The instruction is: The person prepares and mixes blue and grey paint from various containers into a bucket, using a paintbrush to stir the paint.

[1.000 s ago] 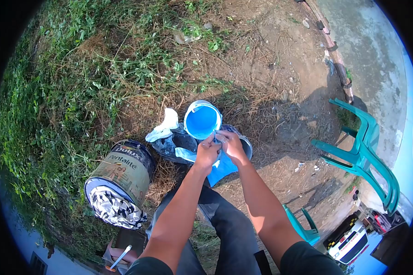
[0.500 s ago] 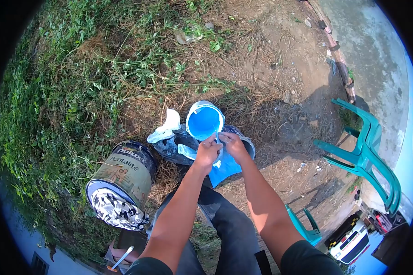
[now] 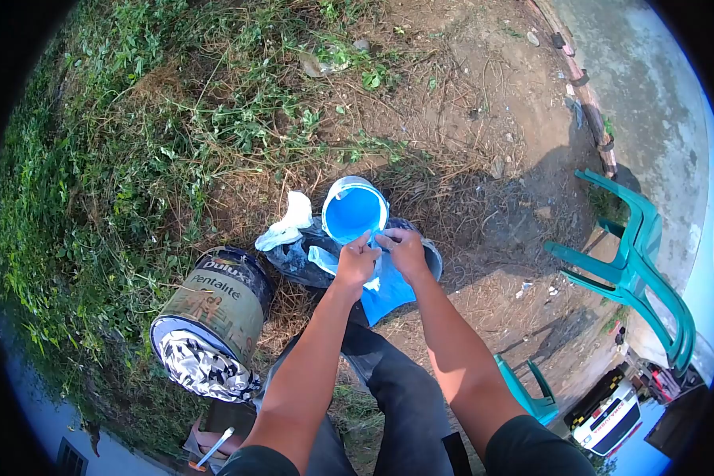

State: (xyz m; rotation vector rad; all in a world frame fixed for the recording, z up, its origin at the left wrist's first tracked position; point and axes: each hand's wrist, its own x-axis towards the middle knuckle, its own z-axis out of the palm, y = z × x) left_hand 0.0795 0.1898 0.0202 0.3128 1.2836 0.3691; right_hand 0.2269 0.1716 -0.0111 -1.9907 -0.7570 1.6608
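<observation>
Pinching a bluish strip (image 3: 375, 237) (nature unclear) in closed fingers (image 3: 364, 240) of left hand (image 3: 357, 260) and right hand (image 3: 407, 252), at the near rim of a blue-filled bucket (image 3: 347, 183), well in from the dirt ground's (image 3: 484, 87) concrete edge (image 3: 589, 99).

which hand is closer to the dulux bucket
Left. The left hand is across a gap to the right of the Dulux bucket in the view; the right hand is farther right, beyond the left hand.

Both hands (image 3: 381, 255) meet beside the blue-filled bucket (image 3: 355, 211).
</observation>
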